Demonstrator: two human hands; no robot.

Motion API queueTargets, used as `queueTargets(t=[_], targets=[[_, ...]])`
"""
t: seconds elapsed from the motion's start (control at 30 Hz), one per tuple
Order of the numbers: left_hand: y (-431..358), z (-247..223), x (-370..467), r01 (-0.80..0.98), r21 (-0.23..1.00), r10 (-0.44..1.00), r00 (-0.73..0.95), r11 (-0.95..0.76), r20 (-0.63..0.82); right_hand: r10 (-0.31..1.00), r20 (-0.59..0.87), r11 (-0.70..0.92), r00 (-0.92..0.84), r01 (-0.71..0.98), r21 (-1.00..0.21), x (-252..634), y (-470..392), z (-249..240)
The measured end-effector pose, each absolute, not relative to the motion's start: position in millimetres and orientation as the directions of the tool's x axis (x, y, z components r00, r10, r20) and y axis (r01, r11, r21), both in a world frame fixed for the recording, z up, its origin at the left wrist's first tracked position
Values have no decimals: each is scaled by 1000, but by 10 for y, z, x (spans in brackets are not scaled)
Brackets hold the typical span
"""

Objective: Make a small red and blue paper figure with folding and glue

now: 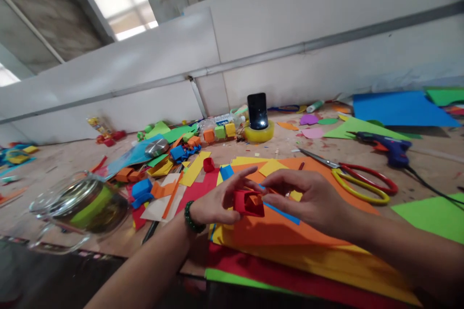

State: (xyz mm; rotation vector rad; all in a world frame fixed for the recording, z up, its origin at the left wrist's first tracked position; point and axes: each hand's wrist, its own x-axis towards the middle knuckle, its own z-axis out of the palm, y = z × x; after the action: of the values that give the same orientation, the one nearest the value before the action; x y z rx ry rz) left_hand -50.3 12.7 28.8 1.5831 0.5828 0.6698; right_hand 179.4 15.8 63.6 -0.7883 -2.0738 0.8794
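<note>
Red paper box clamped in fingers of left hand, over orange sheet; right hand close by, can't tell whether fingertips grip anything. Squeeze too hard, thin walls could buckle!

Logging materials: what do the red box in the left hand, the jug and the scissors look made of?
Red box: probably matte card or foam sheet; its walls are thin, flat. Jug: clear, glossy glass or hard plastic, see-through with bright reflections. Scissors: metal blades with a grey sheen; solid red and yellow handles, likely plastic.
</note>
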Motion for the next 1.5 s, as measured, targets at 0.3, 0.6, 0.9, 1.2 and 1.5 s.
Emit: queueTargets(t=[0.3, 0.6, 0.9, 1.2, 1.5], targets=[[51, 257, -495, -18, 999, 731, 682, -30, 34, 742, 421, 601, -521, 241, -762, 1772, 83, 634], [-18, 286, -453, -56, 998, 723, 690, -6, 43, 538, 616, 830, -576, 232, -508, 1829, 89, 587], [27, 136, -454, -136, 989, 668, 741, 56, 64, 831, 167, 314, -531, 198, -929, 1789, 165, 659], [24, 110, -431, -111, 990, 713, 701, 91, 13, 826, -49, 20, -562, 115, -993, 1748, 201, 695], [247, 143, -677, 108, 988, 814, 580, -112, 29, 731, 29, 337, -682, 324, -884, 1865, 320, 690]])
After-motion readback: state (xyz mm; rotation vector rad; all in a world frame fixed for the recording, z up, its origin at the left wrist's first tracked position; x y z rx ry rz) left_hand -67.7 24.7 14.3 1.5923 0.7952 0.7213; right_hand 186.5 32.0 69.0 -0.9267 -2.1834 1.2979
